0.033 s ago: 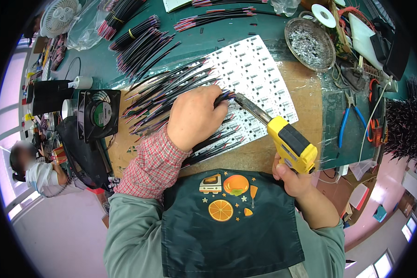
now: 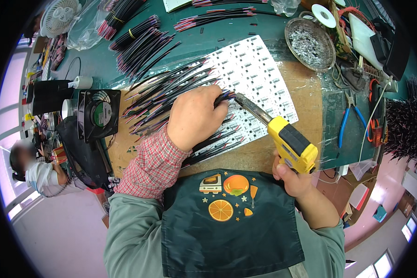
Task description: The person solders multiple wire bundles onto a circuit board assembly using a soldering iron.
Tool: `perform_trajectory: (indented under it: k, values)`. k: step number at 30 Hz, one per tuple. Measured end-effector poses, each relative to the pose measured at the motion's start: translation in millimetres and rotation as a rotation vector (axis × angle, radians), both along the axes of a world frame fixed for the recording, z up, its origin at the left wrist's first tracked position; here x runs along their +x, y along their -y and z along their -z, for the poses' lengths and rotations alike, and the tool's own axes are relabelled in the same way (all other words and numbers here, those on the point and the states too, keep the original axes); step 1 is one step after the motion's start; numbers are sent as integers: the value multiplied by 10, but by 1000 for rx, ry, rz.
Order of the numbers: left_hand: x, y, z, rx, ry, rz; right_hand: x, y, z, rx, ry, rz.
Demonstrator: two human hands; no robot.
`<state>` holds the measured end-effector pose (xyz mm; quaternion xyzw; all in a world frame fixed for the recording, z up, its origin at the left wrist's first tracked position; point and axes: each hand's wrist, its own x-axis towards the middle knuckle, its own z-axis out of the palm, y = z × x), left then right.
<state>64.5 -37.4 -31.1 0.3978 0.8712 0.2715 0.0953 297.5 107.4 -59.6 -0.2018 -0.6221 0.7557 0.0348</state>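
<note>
My left hand (image 2: 195,113) is closed, its thumb and fingers pinching a black-sleeved wire (image 2: 225,96) over a white sheet of small circuit boards (image 2: 266,76). In my right hand (image 2: 292,178) is a yellow-and-black soldering gun (image 2: 293,144), gripped by its handle. Its metal tip points up and left and meets the wire's end just beyond my left fingertips; the joint itself is too small to make out. Many more black wires (image 2: 155,102) with red and blue ends lie side by side across the sheet's left edge, partly under my left hand.
A black fan (image 2: 98,115) stands left of the brown work board (image 2: 306,99). Bundled wires (image 2: 141,53) lie at the back left. A round metal dish of silvery scraps (image 2: 309,44) sits back right, with blue-handled pliers (image 2: 350,118) nearer. Another person (image 2: 44,176) sits far left.
</note>
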Motion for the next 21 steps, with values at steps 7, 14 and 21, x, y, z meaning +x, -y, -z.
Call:
perform_trajectory:
  k: [7,14,21]
  values:
    - [-8,4,-20,-22,-7,2,33,-32,-49,-74,23,-10]
    - [-22,11,-21,-28,48,-14,81,-17,-5,-38,7,-11]
    - [-45,35,11,-15,40,51,50,-7,-48,-75,29,3]
